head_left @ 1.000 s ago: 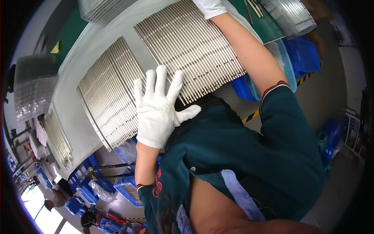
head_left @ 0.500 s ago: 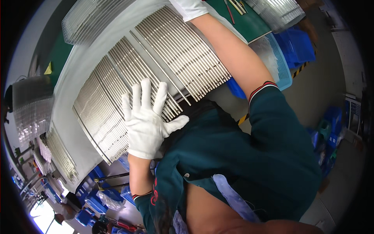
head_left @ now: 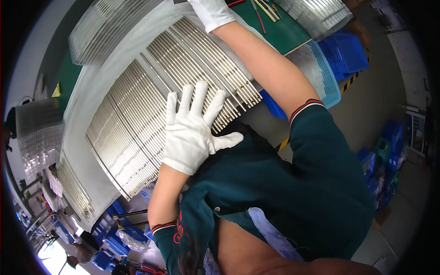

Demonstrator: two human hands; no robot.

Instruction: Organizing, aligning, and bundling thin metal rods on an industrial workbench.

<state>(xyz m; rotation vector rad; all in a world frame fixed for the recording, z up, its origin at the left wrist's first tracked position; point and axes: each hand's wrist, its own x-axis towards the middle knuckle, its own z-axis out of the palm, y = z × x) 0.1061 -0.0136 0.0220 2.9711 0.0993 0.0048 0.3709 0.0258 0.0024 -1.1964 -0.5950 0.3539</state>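
the left hand (head_left: 195,130), in a white glove, lay flat with fingers spread apart on a sheet of thin metal rods (head_left: 137,123) covering the counter (head_left: 87,91). beyond it, the right hand (head_left: 211,13) touched the rods' far edge, its fingers out of view.

Gloved left hand (head_left: 195,130) flat on metal rods (head_left: 137,123) — fingers (head_left: 200,94) spread.

Blue plastic bins (head_left: 350,48) sit beside the green desk (head_left: 279,34); a clear tray stack (head_left: 39,135) lies at left, more blue crates (head_left: 112,238) on the floor.
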